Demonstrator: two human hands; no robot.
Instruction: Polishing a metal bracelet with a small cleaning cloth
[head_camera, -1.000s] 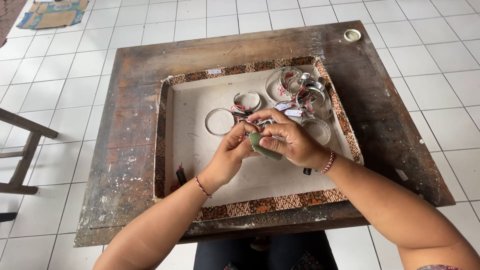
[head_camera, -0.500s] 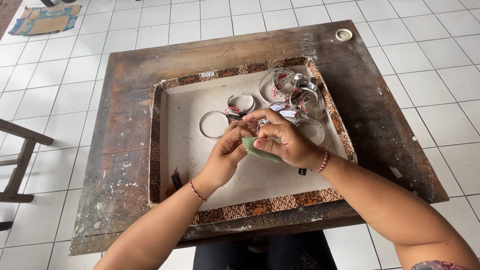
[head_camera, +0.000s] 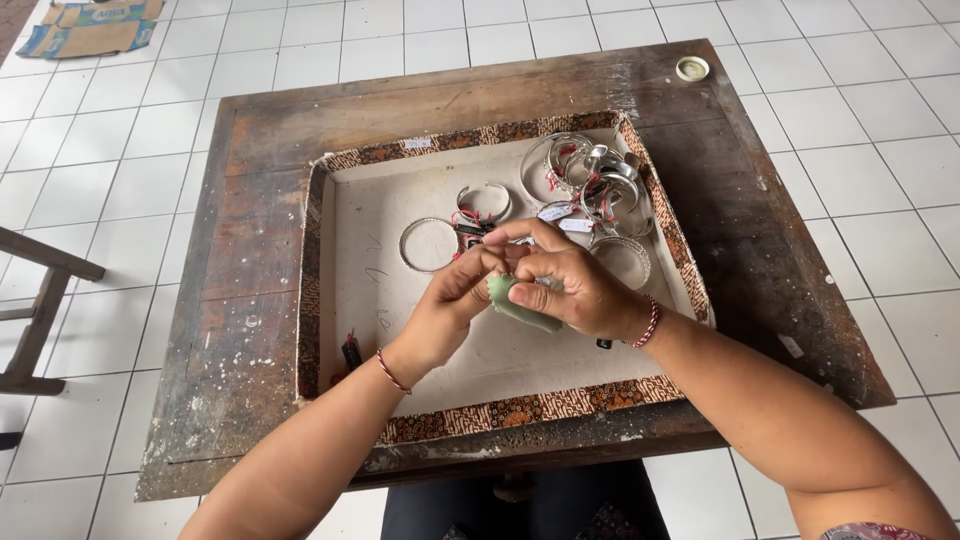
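Note:
My left hand (head_camera: 447, 310) and my right hand (head_camera: 570, 280) meet over the middle of a shallow tray (head_camera: 345, 240) with a patterned brown rim. A folded green cloth (head_camera: 520, 303) is gripped in my right hand. My left fingers pinch something small against the cloth, mostly hidden by the fingers; what it is I cannot tell. Just behind my hands lie silver bangles with red-and-white tags: a thin ring (head_camera: 428, 244), an open cuff (head_camera: 485, 202), and a pile of several (head_camera: 590, 175) in the tray's far right corner.
The tray rests on a worn, paint-stained wooden table (head_camera: 250, 230) on a white tiled floor. A small round lid (head_camera: 692, 68) sits at the table's far right corner. A wooden frame (head_camera: 40, 300) stands at left; flattened cardboard (head_camera: 90, 28) lies far left.
My hands stay together over the tray, with small finger movements on the cloth. The view has shifted slightly.

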